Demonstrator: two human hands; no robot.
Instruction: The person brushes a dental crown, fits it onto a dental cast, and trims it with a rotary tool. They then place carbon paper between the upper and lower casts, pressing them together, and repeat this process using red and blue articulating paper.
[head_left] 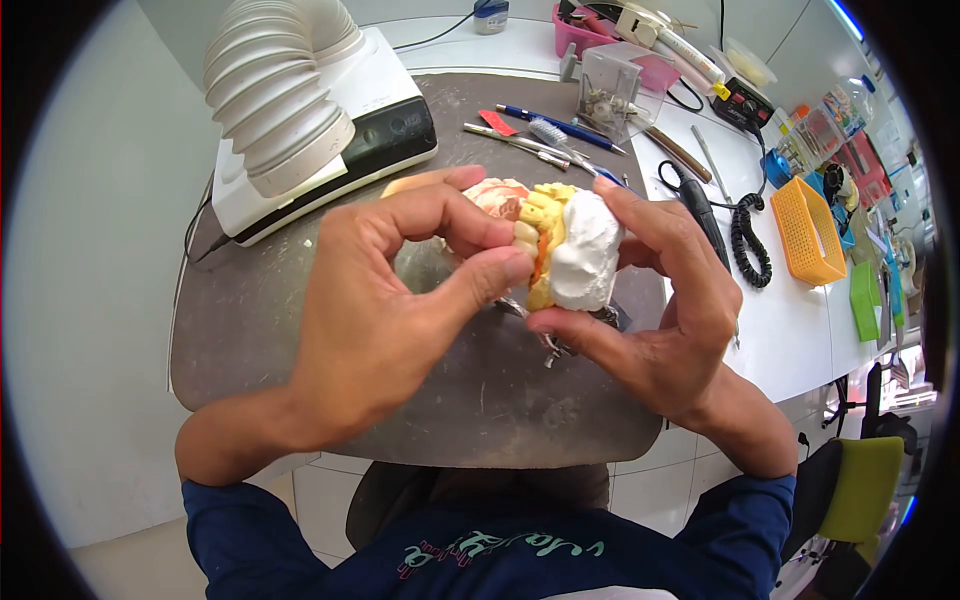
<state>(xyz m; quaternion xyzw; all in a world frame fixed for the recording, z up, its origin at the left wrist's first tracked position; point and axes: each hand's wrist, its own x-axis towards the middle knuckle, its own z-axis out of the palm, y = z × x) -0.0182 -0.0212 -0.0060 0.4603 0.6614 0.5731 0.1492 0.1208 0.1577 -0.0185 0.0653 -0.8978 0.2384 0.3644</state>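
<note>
My right hand (675,290) grips a dental cast (585,260) with a white plaster base and yellow stone teeth, thumb below and fingers at the top and far side. With thumb and index finger, my left hand (390,280) pinches a small tooth-coloured dental crown (525,235) against the yellow teeth. Orange-pink material shows at the gum line beside it. Behind the fingers, a second cast part (495,195), whitish and pink, is partly hidden. Metal parts (555,348), perhaps of an articulator, stick out underneath.
A dust extractor (390,140) with a ribbed white hose (275,110) stands at the left. Pens (565,130), a brush (550,132) and a clear box (608,85) lie behind the hands. To the right are a corded handpiece (703,212) and a yellow basket (808,232).
</note>
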